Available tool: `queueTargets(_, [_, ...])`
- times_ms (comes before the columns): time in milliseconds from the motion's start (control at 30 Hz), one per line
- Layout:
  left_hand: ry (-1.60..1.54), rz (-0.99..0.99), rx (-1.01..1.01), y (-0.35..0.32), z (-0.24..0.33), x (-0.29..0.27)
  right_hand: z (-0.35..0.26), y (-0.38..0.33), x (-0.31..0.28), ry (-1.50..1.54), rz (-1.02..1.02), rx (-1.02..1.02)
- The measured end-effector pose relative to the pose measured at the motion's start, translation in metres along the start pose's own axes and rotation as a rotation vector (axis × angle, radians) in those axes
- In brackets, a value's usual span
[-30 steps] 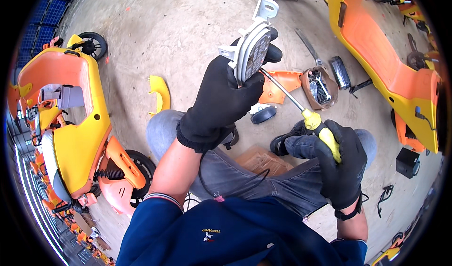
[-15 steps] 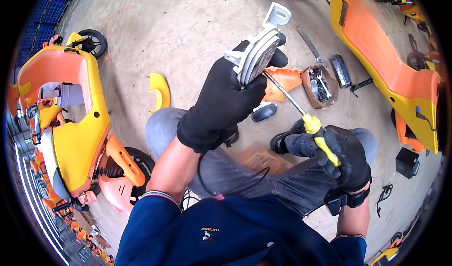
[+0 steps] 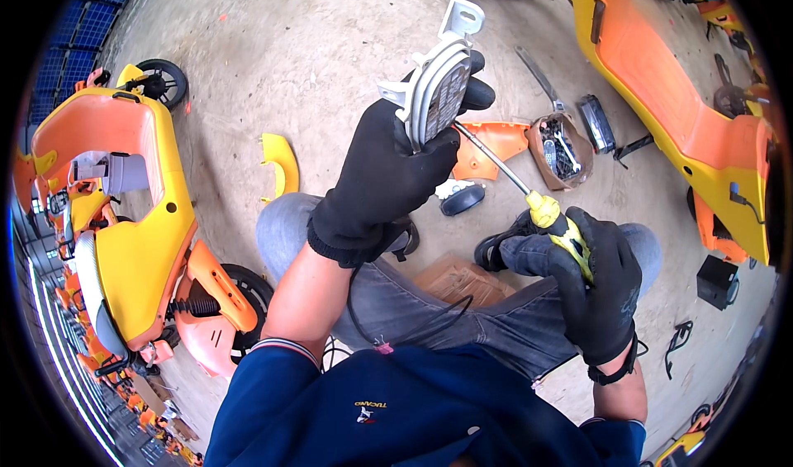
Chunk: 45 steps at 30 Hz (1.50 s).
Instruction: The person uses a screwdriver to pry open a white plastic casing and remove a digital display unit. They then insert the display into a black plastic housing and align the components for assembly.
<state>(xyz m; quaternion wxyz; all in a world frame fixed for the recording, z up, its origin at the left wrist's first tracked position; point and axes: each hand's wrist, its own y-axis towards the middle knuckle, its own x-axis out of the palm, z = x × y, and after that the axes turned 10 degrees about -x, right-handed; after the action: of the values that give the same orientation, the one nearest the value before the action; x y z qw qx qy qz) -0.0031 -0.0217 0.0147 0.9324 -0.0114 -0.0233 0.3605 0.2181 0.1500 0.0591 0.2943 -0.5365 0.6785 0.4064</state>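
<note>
We see a grey oval lamp housing (image 3: 438,87) with a white bracket at its top, held up in front of us above the knees, over the bare concrete floor (image 3: 314,45). The left hand (image 3: 380,178), in a black glove, is closed round its lower edge, the fingers wrapped over the back and the thumb at the near side. The shaft of a screwdriver (image 3: 529,198) meets the housing at its lower rim; its yellow handle sits in the gloved right hand (image 3: 591,289), which is clenched firmly about it, just over the right knee. A black cable (image 3: 396,335) loops across the jeans below the left wrist, and a piece of brown cardboard (image 3: 458,277) lies between the legs. Beyond the housing, on the floor, we make out an orange body panel (image 3: 491,145), a small brown box of parts (image 3: 562,149) and a black rectangular block (image 3: 596,122) beside it. A curved yellow panel (image 3: 279,163) lies to the left, near a yellow and orange scooter (image 3: 124,235) standing at our left side. Another orange scooter body (image 3: 677,103) stretches along the right
</note>
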Motion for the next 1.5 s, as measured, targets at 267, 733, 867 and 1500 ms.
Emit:
queueTargets(267, [-0.061,-0.058,-0.015,-0.003,-0.004,0.001,0.004,0.011,-0.017,0.815,-0.164,0.637])
queueTargets(733, [-0.120,-0.007,-0.050,0.001,-0.001,0.001,-0.001,0.006,-0.016,0.194,-0.018,0.114])
queueTargets(867, [-0.054,-0.002,-0.028,0.002,-0.002,0.001,-0.004,0.002,-0.009,0.009,0.038,-0.027])
queueTargets(1500, [-0.164,-0.028,-0.059,-0.002,0.001,0.003,0.001,0.010,-0.015,0.634,-0.089,0.410])
